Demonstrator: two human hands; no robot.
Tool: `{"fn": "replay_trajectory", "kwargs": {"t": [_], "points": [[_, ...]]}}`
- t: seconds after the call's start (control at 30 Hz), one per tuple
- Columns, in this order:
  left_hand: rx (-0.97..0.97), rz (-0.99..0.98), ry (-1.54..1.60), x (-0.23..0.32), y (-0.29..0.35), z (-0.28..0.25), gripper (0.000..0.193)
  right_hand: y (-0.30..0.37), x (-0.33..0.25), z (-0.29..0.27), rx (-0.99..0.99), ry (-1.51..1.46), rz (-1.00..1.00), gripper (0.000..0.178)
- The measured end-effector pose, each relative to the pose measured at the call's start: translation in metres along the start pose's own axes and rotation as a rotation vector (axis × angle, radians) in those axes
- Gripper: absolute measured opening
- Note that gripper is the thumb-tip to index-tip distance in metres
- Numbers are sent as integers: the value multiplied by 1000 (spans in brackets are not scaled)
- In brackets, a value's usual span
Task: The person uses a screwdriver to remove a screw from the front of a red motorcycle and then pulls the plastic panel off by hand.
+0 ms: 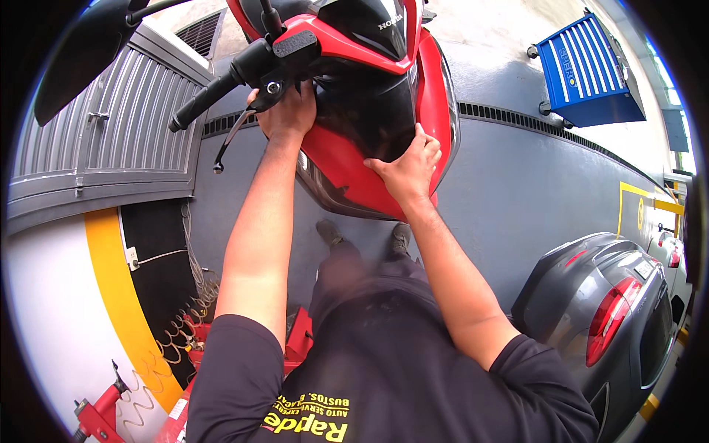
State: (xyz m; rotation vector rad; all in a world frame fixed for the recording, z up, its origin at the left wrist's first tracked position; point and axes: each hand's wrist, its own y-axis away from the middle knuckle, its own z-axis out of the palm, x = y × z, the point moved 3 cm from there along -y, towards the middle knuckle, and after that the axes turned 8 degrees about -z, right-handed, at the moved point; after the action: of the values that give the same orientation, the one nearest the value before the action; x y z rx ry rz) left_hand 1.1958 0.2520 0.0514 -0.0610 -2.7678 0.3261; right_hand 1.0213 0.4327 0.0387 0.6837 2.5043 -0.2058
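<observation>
A red-and-black scooter stands before me, its front toward my body. My left hand reaches under the handlebar, beside the glossy black front panel; the handlebar and lever hide most of its fingers. Lower down on the right, my right hand grips the lower end of that panel. Its thumb stretches left across the panel's lower edge, and its fingers bend at the right edge beside the red fairing. The metal hand lever curves down just left of my left wrist.
A dark mirror juts out at upper left, before a grey metal door. On the right are a blue tool cabinet and a grey car. Coiled hoses and red equipment lie lower left. A drain grate crosses the floor.
</observation>
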Motion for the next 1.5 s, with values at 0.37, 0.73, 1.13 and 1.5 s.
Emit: {"fn": "replay_trajectory", "kwargs": {"t": [0.37,0.73,1.13,1.5], "points": [[36,148,86,-16,-4,8,50,8,5,3,172,-61,-105,111],[-319,395,345,19,13,-13,80,29,17,23,268,30,-15,103],[-96,452,472,42,21,-9,72,30,19,14,272,53,-59,102],[-203,265,385,53,21,3,90,40,30,29,376,-24,-5,97]]}}
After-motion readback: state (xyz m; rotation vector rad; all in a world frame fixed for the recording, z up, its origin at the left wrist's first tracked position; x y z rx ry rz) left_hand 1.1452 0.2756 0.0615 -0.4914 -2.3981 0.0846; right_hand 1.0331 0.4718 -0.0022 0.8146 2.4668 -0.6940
